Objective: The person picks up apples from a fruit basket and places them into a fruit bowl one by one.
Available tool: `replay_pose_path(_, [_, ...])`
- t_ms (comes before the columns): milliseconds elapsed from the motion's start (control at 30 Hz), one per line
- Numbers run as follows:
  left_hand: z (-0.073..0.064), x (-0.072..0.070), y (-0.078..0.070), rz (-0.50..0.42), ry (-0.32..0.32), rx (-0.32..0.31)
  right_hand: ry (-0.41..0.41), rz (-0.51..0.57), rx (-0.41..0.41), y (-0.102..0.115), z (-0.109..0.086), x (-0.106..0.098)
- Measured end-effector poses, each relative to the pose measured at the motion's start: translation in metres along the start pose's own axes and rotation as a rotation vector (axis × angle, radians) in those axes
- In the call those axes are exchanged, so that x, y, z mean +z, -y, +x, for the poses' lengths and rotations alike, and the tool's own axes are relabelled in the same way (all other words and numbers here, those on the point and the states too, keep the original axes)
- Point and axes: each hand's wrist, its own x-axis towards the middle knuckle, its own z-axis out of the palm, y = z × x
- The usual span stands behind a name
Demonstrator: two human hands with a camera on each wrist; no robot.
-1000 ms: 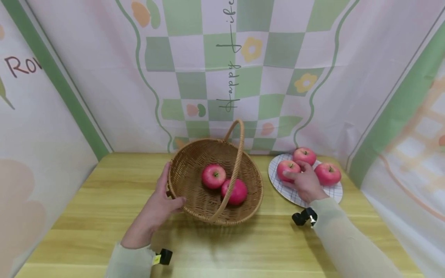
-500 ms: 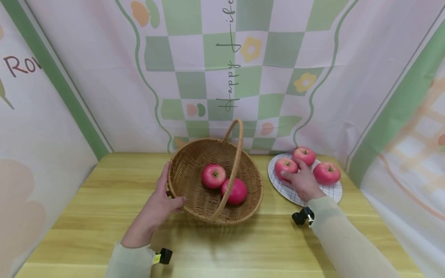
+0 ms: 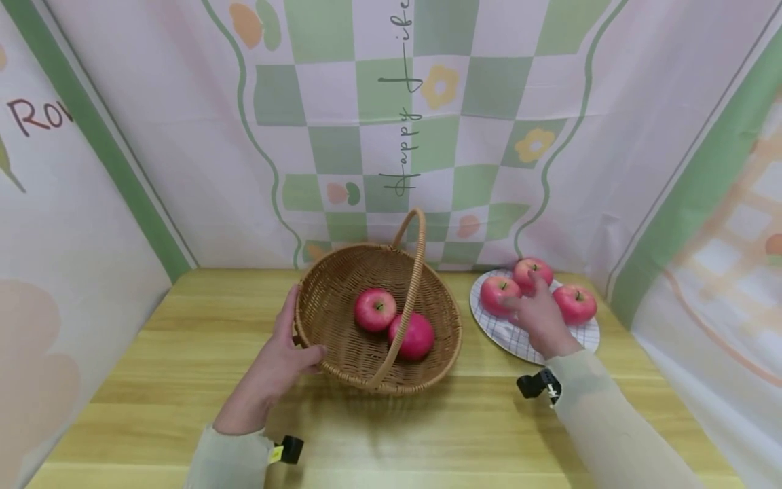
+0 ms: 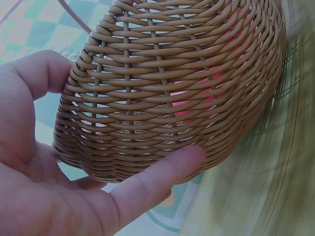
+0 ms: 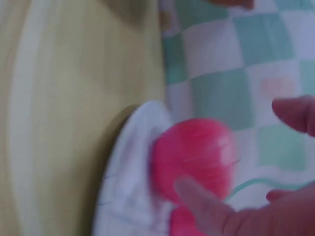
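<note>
My left hand (image 3: 275,363) holds the near-left side of a brown wicker basket (image 3: 324,288). In the left wrist view the thumb hooks over the rim, and a finger (image 4: 147,189) lies along the woven outside wall. Two red apples sit inside the basket, one apple (image 3: 374,309) touching the other apple (image 3: 417,339). My right hand (image 3: 540,316) hovers over a plate (image 3: 510,336) with its fingers spread and nothing between them. Around it on the plate are a left apple (image 3: 495,293), a back apple (image 3: 527,272) and a right apple (image 3: 576,305).
A wood-grain table (image 3: 391,441) carries basket and plate. The basket's arched handle (image 3: 417,272) rises over its opening. A checked green and white cloth wall (image 3: 440,142) stands right behind, with further cloth walls at both sides.
My right hand has let go of the left apple, which moved slightly left on the plate, and has since opened and shifted a little right. The left hand and basket have not moved.
</note>
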Motion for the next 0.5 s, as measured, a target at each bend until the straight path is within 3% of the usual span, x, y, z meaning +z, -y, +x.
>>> replay_pose_path(100, [0.000, 0.000, 0.000, 0.002, 0.000, 0.004, -0.097, -0.125, -0.083, 0.018, -0.008, 0.002])
replay_pose_path(233, [0.000, -0.001, 0.000, 0.000, 0.003, 0.015, -0.121, -0.117, -0.178, 0.044, -0.025, 0.012])
replay_pose_path(333, [0.001, -0.001, -0.001, -0.006, 0.012, 0.015, -0.012, -0.044, -0.317, 0.057, -0.039, 0.025])
replay_pose_path(500, [0.001, -0.001, -0.001, -0.018, 0.022, 0.011, 0.294, 0.013, -0.587, 0.063, -0.054, 0.057])
